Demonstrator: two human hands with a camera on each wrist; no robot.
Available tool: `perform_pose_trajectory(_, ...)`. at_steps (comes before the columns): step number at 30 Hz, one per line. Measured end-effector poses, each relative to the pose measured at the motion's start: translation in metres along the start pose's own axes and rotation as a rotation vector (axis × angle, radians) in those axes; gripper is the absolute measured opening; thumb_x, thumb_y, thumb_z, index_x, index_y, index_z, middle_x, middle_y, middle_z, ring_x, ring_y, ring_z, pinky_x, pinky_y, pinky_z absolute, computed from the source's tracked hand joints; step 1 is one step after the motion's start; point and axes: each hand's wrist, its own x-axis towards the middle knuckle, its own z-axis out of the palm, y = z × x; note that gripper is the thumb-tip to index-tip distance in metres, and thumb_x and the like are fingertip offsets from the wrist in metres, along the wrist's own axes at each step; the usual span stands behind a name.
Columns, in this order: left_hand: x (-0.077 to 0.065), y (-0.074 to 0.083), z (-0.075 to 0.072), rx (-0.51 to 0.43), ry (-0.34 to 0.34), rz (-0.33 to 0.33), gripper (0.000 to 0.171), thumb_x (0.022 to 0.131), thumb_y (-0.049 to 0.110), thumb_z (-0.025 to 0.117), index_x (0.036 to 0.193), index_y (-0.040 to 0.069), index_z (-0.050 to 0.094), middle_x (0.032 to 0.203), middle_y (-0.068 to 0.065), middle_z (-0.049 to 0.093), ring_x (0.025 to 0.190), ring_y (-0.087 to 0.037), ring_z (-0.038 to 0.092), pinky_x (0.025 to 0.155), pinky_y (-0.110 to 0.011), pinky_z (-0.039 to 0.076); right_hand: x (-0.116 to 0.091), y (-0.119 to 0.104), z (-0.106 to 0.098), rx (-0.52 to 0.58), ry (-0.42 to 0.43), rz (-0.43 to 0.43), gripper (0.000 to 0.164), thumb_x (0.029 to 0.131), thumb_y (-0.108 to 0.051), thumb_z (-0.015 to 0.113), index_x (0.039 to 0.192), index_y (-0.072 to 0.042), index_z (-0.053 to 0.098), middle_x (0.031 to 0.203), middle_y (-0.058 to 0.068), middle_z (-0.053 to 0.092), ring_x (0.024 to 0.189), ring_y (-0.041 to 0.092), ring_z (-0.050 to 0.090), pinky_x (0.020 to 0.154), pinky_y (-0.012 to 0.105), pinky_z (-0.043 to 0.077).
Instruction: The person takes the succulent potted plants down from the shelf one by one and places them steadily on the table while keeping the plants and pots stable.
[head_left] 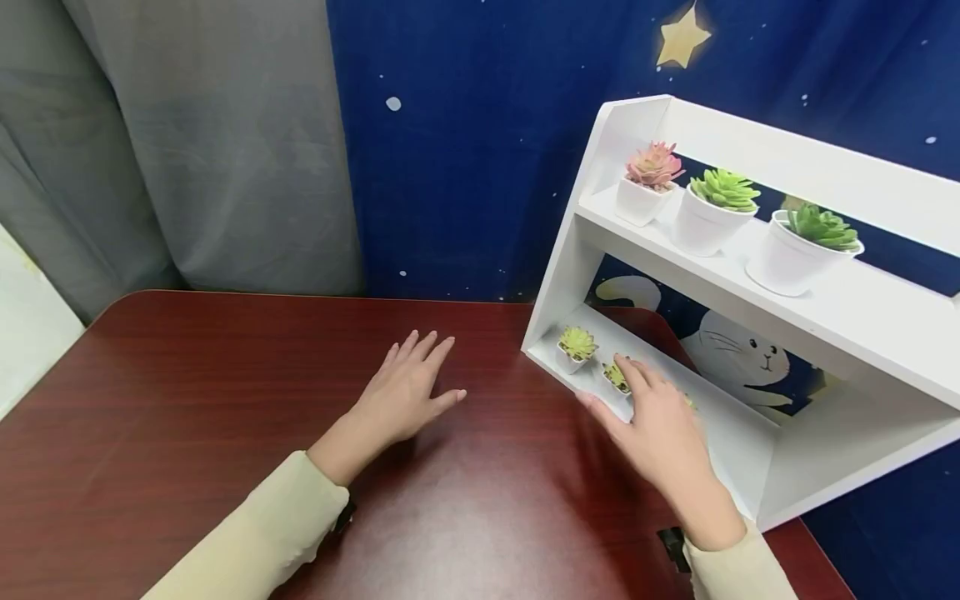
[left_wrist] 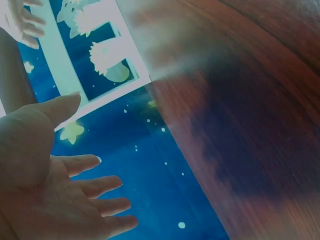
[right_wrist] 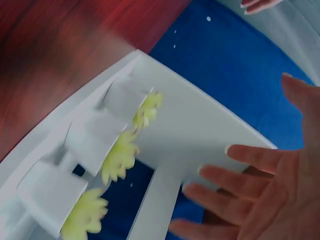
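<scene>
Small plants (right_wrist: 95, 142) are sitting beside the right hand (head_left: 663, 433), farther from the left hand (head_left: 403, 398). Neither is grasping anything

Glossy wooden table (head_left: 187, 400), smooth pots (right_wrist: 92, 142)

3 white-potted succulents (right_wrist: 95, 142) line the lower shelf (head_left: 741, 433).

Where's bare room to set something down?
Widest: tabletop left of the left grip, in front of the gray curtain; also between that grip and the white shelf unit. The lower shelf is bare toward its right panel. Crowded: that shelf's left end, small succulents near the right grip; above, three larger succulents.
</scene>
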Motion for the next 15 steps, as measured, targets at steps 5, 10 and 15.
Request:
perform_pose_trajectory(5,0.004,-0.003,0.002,-0.019,-0.005,0.001,0.076,0.096,0.048,0.065,0.156,0.011,0.037,0.161,-0.019,0.038,0.153,-0.041,0.028,0.125,-0.059,0.023,-0.01,0.014,-0.004,-0.023,0.106,-0.013,0.061,0.094,-0.054,0.064,0.133,-0.007,0.064,0.132,0.02,0.066,0.12,0.042,0.061,0.083,0.065,0.053)
perform_pose_trajectory(10,0.01,-0.008,0.003,-0.04,-0.013,0.019,0.072,0.097,0.045,0.063,0.155,0.009,0.04,0.158,-0.019,0.042,0.151,-0.039,0.033,0.124,-0.057,0.026,-0.019,0.026,-0.012,-0.057,0.211,-0.012,0.05,0.09,-0.045,0.071,0.122,-0.007,0.07,0.12,0.02,0.072,0.11,0.041,0.066,0.069,0.063,0.054)
perform_pose_trajectory(15,0.016,-0.011,0.004,-0.046,0.002,0.047,0.067,0.098,0.042,0.063,0.153,0.007,0.042,0.155,-0.019,0.047,0.148,-0.038,0.039,0.123,-0.053,0.031,-0.028,0.037,-0.022,-0.045,0.32,0.008,0.047,0.087,-0.04,0.075,0.122,-0.009,0.071,0.119,0.021,0.072,0.106,0.042,0.067,0.065,0.061,0.053)
